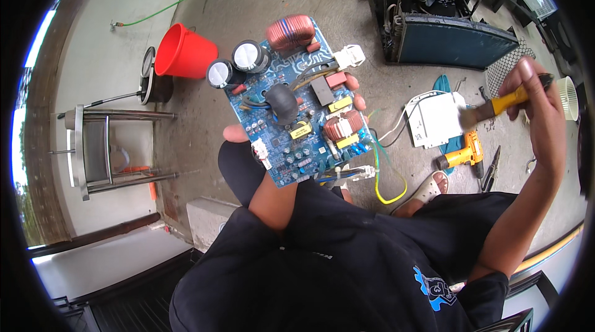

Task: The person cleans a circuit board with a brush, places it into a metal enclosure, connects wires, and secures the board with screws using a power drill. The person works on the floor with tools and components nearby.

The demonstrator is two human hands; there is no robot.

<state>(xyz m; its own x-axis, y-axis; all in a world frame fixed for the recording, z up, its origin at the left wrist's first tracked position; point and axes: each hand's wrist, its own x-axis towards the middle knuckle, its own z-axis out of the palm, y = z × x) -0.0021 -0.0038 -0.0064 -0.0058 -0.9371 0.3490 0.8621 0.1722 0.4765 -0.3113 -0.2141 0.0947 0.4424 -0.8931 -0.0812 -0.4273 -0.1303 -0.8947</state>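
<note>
My left hand point(235, 133) is closed around a blue circuit board point(282, 146) from beneath, thumb at its left edge and fingertips at its right. The palm is hidden under the board. Two large black capacitors point(250, 57), a copper coil point(290, 32) and a black ring-shaped core point(282, 105) stand on its face. Wires with white connectors hang at its lower right, among them a yellow-green wire point(388, 200). Off to the right, my raised right hand point(538, 97) grips a paintbrush point(503, 102) by its yellow handle. Its bristles point left, blurred and apart from the board.
On the floor lie a yellow cordless drill point(462, 156), pliers point(492, 169) and a white cover point(435, 120) over a teal cloth. A dismantled air-conditioner unit point(452, 40) stands at the far right. At left are a red bucket point(192, 53) and a metal stool point(79, 152).
</note>
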